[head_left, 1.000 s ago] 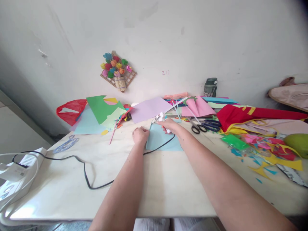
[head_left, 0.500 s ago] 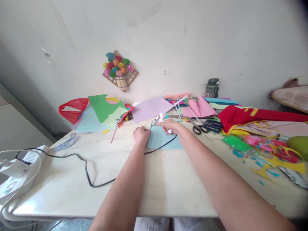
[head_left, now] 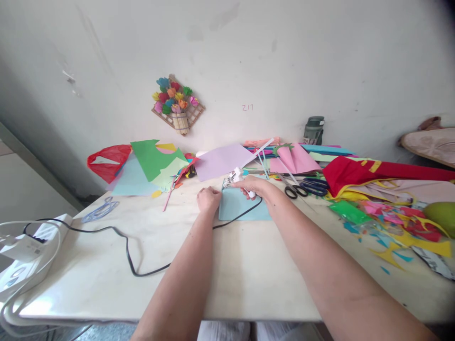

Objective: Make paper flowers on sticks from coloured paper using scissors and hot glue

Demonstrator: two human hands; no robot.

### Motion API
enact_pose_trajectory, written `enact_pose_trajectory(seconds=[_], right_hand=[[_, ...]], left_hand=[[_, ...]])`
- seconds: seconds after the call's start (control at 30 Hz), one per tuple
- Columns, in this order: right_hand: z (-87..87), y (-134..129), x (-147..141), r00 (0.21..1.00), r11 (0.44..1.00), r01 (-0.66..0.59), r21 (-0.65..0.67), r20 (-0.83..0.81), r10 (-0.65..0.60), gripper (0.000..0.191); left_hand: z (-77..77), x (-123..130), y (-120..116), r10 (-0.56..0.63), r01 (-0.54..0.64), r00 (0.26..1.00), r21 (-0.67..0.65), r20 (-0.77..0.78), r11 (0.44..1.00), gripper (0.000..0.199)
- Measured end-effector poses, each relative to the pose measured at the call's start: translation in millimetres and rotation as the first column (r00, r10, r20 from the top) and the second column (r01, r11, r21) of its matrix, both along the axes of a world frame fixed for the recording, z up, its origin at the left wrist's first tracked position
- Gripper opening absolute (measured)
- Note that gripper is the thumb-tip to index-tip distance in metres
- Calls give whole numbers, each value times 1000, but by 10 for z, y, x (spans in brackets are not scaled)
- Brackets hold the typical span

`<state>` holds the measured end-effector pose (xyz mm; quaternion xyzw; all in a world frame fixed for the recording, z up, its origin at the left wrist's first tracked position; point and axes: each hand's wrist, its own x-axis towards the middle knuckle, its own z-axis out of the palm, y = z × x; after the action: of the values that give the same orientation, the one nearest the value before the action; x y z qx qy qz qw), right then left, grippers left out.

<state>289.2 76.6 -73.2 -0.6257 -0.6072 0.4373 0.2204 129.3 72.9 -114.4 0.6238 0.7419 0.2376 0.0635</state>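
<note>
My right hand (head_left: 253, 185) is wrapped around a white glue gun (head_left: 237, 176), which has a black cord trailing from its handle. The gun's front end is over the upper left corner of a light blue sheet of paper (head_left: 241, 207) lying on the table. At the left edge of that sheet my left hand (head_left: 209, 198) is closed, fingers bent and pressed together on the paper's margin. Its fingertips are partly hidden. The right hand and forearm cover part of the sheet's right side.
The black cord (head_left: 128, 251) crosses the table to a white power strip (head_left: 53, 232). Black-handled scissors (head_left: 295, 191) lie right of the paper. Coloured sheets, including a lilac one (head_left: 223, 161), line the back. Paper scraps (head_left: 394, 241) and red cloth (head_left: 348, 173) are at the right.
The glue gun has shifted very slightly left and down along the sheet's edge with my right hand. My left hand stays where it was.
</note>
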Motion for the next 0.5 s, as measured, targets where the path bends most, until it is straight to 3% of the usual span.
enact_pose_trajectory(seconds=[0.13, 0.33, 0.5], right_hand=[[-34, 36, 7, 1000, 1000, -1, 10, -13, 1, 38], [-3, -5, 5, 1000, 1000, 15, 6, 5, -15, 38], [17, -30, -4, 1000, 1000, 22, 18, -4, -22, 38]], left_hand=[[42, -24, -50, -15, 13, 999, -38, -41, 999, 19], [150, -71, -104, -128, 102, 987, -240, -94, 965, 22], [164, -54, -111, -147, 118, 979, -200, -141, 973, 23]])
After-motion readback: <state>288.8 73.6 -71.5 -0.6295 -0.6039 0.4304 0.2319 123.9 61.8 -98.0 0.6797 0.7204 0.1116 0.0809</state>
